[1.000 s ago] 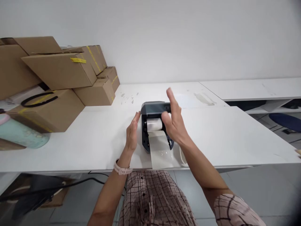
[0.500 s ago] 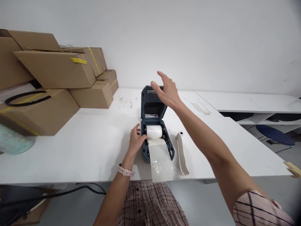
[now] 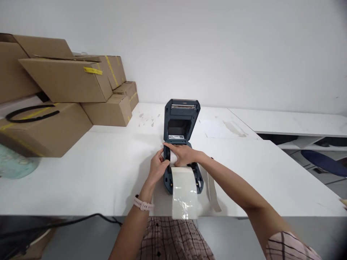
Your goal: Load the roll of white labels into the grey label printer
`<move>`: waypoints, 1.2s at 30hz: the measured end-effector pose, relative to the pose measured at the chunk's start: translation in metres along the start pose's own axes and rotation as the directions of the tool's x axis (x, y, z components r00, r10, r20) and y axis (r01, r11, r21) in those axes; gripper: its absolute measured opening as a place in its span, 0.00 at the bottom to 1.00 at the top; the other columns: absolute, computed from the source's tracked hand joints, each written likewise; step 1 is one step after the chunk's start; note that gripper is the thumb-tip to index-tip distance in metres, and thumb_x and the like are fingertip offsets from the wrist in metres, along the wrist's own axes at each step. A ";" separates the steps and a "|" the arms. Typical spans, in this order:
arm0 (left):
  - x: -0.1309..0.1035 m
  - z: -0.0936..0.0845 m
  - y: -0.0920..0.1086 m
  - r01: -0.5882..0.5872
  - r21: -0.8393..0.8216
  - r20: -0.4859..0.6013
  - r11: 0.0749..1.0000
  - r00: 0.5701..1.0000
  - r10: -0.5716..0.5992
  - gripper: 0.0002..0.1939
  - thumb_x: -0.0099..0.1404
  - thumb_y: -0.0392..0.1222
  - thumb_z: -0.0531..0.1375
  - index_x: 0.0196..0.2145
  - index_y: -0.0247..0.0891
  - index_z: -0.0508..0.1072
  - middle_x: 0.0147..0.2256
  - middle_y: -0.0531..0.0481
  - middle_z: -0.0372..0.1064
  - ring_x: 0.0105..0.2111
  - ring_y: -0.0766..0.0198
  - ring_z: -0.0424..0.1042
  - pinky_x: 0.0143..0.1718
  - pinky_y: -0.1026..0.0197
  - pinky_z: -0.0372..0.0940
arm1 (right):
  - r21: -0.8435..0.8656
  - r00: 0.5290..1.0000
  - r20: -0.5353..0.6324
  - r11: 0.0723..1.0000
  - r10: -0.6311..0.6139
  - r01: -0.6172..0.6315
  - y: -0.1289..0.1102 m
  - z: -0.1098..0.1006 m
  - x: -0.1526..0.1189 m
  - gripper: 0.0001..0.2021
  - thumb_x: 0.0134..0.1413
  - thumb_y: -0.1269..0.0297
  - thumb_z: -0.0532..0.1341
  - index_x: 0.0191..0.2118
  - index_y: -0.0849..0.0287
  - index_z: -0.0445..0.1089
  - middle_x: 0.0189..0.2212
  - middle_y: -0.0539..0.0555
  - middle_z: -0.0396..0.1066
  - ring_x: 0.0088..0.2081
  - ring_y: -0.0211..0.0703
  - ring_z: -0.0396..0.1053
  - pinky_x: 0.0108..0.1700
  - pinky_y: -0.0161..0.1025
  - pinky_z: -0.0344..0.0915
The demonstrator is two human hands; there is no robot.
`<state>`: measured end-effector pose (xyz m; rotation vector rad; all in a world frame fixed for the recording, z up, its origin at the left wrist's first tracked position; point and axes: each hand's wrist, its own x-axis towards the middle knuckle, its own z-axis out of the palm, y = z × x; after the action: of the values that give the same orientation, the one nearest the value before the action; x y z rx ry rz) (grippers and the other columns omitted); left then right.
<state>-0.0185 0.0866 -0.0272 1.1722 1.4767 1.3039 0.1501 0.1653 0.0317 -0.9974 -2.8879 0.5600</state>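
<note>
A dark blue label printer [image 3: 181, 119] stands on the white table [image 3: 81, 173] with its lid raised upright. A white label roll sits in its bay, mostly hidden under my hands. My right hand [image 3: 182, 154] lies over the roll, fingers wrapped across it. My left hand [image 3: 158, 167] grips the roll's left end at the printer's side. A glossy strip of label paper [image 3: 184, 193] runs from the roll out over the table's front edge. A pale watch sits on my left wrist.
Stacked cardboard boxes [image 3: 62, 94] fill the table's left side, with a teal bottle [image 3: 16, 164] at the far left. A loose paper strip [image 3: 213, 191] lies right of the printer. A second white desk [image 3: 292, 121] and a blue chair stand to the right. A black cable hangs below.
The printer lid went from nearly closed to fully upright. My right hand let go of the lid and came down onto the label roll, joining my left hand.
</note>
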 end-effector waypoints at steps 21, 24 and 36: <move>0.000 0.000 -0.008 0.043 -0.071 0.010 0.997 0.999 -0.043 0.38 0.51 0.37 0.62 0.62 0.32 0.71 0.25 0.60 0.55 0.26 0.68 0.57 0.29 0.64 0.55 | 0.532 0.935 -0.260 0.844 0.243 -0.072 0.102 -0.029 -0.077 0.53 0.44 0.62 0.70 0.75 0.58 0.46 0.59 0.67 0.66 0.43 0.47 0.74 0.38 0.43 0.75; 0.000 0.000 -0.007 0.047 -0.090 0.003 0.995 0.999 -0.046 0.38 0.49 0.36 0.62 0.61 0.32 0.72 0.25 0.60 0.54 0.26 0.67 0.57 0.28 0.64 0.55 | 0.565 0.932 -0.265 0.823 0.249 -0.059 0.107 -0.020 -0.080 0.54 0.44 0.60 0.72 0.75 0.56 0.48 0.61 0.68 0.68 0.57 0.57 0.72 0.48 0.49 0.76; 0.000 0.003 -0.004 0.038 -0.103 -0.025 0.994 0.999 -0.041 0.38 0.48 0.38 0.62 0.59 0.30 0.73 0.24 0.61 0.52 0.25 0.68 0.55 0.28 0.64 0.54 | 0.813 0.926 -0.121 0.571 0.359 -0.115 0.098 0.043 -0.168 0.34 0.54 0.43 0.69 0.63 0.52 0.69 0.59 0.64 0.74 0.58 0.60 0.73 0.59 0.62 0.69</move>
<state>-0.0161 0.0870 -0.0317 1.0579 1.4282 1.3574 0.3347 0.1210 -0.0286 -1.1476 -1.8633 1.4288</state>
